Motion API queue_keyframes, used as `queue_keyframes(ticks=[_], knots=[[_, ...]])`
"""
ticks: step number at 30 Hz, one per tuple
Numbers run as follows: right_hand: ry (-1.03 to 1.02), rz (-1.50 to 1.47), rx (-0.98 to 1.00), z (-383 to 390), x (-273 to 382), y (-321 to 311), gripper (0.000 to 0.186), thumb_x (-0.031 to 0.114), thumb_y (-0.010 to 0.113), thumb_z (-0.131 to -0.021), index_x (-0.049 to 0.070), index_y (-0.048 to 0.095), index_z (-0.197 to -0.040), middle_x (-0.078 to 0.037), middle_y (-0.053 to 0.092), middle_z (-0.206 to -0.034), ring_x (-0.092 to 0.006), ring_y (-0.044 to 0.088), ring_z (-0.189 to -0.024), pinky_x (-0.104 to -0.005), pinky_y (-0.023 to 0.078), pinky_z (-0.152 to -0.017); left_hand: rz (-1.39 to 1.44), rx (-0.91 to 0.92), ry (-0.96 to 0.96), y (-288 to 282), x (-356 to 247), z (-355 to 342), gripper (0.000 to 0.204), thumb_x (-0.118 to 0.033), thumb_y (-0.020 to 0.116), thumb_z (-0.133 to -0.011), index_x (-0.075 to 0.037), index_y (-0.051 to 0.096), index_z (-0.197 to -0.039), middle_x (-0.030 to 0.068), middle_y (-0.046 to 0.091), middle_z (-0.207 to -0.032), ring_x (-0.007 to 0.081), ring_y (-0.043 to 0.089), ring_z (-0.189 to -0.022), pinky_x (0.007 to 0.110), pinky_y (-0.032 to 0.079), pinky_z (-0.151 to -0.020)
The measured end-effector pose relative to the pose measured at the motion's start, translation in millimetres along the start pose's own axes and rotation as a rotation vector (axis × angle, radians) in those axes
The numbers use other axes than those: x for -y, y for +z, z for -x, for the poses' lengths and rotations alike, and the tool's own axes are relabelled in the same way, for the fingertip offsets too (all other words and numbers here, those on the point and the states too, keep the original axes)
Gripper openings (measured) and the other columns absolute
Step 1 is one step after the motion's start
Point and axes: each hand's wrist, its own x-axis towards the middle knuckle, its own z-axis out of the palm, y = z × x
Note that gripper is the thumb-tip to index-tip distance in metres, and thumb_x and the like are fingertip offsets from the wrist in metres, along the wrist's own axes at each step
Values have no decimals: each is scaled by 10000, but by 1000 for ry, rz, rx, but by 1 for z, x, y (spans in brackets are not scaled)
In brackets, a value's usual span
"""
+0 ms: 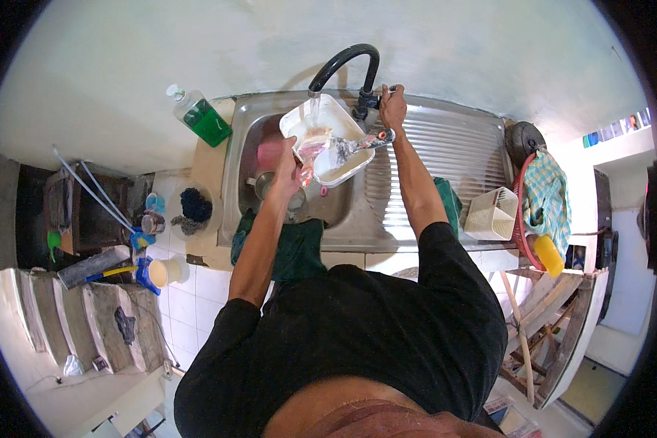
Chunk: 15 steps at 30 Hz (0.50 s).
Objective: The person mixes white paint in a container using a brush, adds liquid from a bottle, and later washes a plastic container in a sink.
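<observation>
Over the sink basin (336,212) my left hand (293,164) grips the near-left edge of a white rectangular plastic tub (343,109), which is tilted. A red, white and black patterned thing (336,155) lies across the tub; I cannot tell its kind. Water runs into the tub from the black curved faucet (350,50). Up by the wall, my right hand (393,106) is closed around the tap handle (378,96) beside the faucet's base. Below the tub, a pink container (269,153) and a metal pot (261,185) sit in the basin, partly hidden.
A green-liquid bottle (206,120) stands left of the sink. To the right lie the ribbed drainboard (445,135), a cream plastic basket (491,213) and a red basin (520,204) with a checked cloth (547,190). Dark green cloth (299,244) hangs over the front edge.
</observation>
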Motion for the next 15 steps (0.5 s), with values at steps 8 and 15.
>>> queue_keyframes(ticks=[8,15], knots=[[28,-18,65,0,2,-1,372,352,562,-943,25,458,-1087,-257,635,-736,-475,622,-726,-540,457,-651,-10,-39,32,9,-3,7,509,-370,523,-926,0,492,-1275,146,615,-1180,238,626,-1027,351,512,-907],[54,-12,39,-1,-3,-1,359,355,563,-940,27,470,-1054,-274,640,-758,-486,622,-755,-548,449,-658,-68,-43,48,8,0,6,510,-380,518,-925,-11,490,-1275,131,617,-1153,229,632,-1000,342,521,-884]])
